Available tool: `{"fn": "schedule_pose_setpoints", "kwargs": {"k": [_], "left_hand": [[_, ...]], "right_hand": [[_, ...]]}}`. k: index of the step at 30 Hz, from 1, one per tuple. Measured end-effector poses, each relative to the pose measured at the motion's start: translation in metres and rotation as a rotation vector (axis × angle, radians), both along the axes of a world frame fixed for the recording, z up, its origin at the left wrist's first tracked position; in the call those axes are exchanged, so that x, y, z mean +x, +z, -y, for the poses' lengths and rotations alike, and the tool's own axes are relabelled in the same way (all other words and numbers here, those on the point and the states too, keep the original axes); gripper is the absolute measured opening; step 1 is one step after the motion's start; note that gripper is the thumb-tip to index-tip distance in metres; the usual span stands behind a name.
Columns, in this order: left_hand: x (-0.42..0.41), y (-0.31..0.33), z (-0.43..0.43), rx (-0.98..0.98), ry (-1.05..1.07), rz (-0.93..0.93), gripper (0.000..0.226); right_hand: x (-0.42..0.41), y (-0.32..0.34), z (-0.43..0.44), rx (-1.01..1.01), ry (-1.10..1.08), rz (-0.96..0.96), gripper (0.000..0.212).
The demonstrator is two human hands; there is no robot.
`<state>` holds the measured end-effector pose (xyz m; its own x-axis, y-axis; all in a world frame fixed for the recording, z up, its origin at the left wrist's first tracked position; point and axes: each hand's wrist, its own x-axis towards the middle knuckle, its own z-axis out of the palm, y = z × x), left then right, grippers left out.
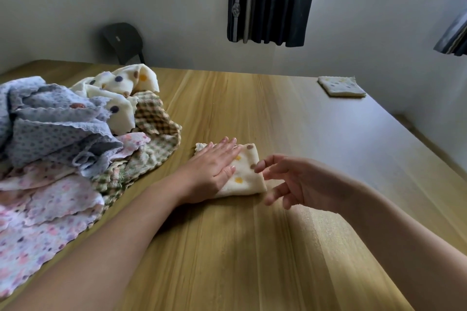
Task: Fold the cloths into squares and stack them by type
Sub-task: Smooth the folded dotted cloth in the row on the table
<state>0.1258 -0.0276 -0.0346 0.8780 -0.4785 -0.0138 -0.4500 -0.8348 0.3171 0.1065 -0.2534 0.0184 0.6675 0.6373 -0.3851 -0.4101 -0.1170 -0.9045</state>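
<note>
A cream cloth with coloured dots [246,174] lies folded into a small square on the wooden table [290,121]. My left hand [212,166] rests flat on its left half, fingers together. My right hand [290,182] hovers just right of the cloth, fingers spread and curled, holding nothing. A heap of unfolded cloths [63,134] fills the left side: blue-grey dotted, cream dotted, brown and green checked, and pink flowered ones. One folded cream square [341,86] sits at the far right of the table.
A dark chair [123,41] stands behind the table against the wall. Dark curtains [270,0] hang below a window at the upper right. The table's right edge runs diagonally near the wall.
</note>
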Motion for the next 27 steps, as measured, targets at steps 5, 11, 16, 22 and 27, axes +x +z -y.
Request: {"fn": "schedule_pose_setpoints", "kwargs": {"k": [5,11,16,22,27], "left_hand": [[0.003,0.001,-0.001,-0.030,-0.031,-0.039,0.069],[0.004,0.003,-0.001,0.032,-0.072,-0.044,0.053],[0.005,0.001,-0.003,0.058,-0.081,-0.035,0.054],[0.005,0.000,-0.003,0.067,-0.086,-0.019,0.068],[0.003,0.000,-0.002,0.114,-0.087,-0.003,0.063]], "right_hand": [[0.002,-0.004,-0.011,0.037,0.244,-0.002,0.019],[0.007,-0.003,-0.019,-0.084,0.416,0.144,0.018],[0.008,-0.004,-0.021,-0.159,0.455,0.269,0.019],[0.011,-0.003,-0.020,-0.187,0.463,0.319,0.020],[0.017,-0.003,-0.005,-0.230,0.450,0.278,0.022]]}}
